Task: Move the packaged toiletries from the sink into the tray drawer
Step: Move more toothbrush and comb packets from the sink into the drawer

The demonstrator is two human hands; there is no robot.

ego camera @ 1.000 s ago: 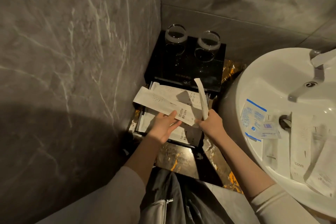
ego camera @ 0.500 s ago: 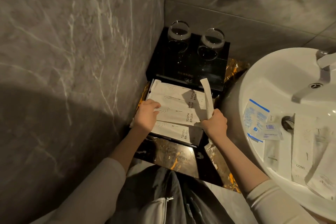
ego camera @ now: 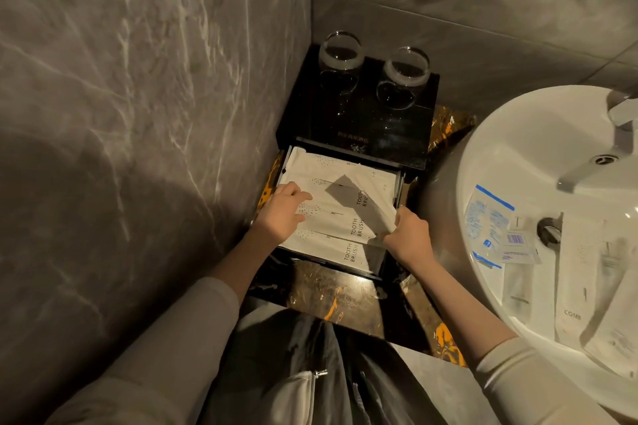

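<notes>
The black tray drawer stands pulled out below a black box, filled with white packets marked TOOTH BRUSH lying flat side by side. My left hand rests on the packets at the drawer's left, fingers fairly straight. My right hand pinches a narrow white packet that leans low over the drawer's right side. In the white sink on the right lie more packaged toiletries: a clear blue-edged sachet, a packet marked COMB and other white packets.
Two glasses stand on the black box behind the drawer. Grey marble walls close in at the left and back. A chrome tap reaches over the sink. The dark, gold-veined counter runs in front of the drawer.
The narrow packet in my right hand has tipped down from upright toward the drawer. My left hand laid its toothbrush packet flat among the others and now rests on them.
</notes>
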